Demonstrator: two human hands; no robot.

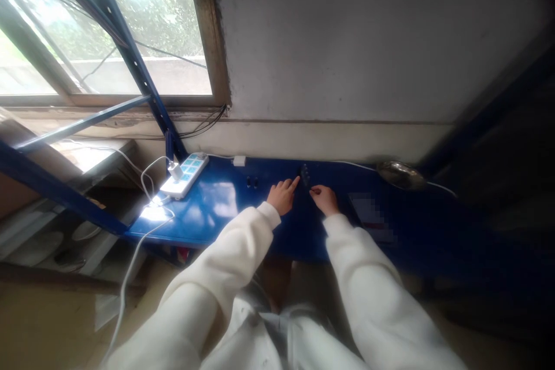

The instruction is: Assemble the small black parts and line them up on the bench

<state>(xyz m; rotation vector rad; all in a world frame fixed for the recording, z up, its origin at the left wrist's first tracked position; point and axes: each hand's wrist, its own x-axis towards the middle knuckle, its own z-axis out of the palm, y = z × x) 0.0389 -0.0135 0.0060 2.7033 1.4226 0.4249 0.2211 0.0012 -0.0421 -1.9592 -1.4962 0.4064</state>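
A small translucent strip with a bumpy edge (305, 176) is at the back middle of the blue table (208, 225); its kind is too blurred to tell. My left hand (281, 196) is at its left side, index finger stretched towards it and the other fingers loosely bent, holding nothing that I can see. From the right, my right hand (325, 200) pinches with thumb and finger at the strip's lower end. Left of my hands, two small dark pieces (252, 182) stand side by side on the table.
At the table's left end lies a white power strip (185, 176) with a plugged-in charger (175, 170), its cable hanging over the edge. A white adapter (239, 161) and a shiny metal lamp head (401, 176) are along the wall. Blue metal posts (134, 63) rise at left.
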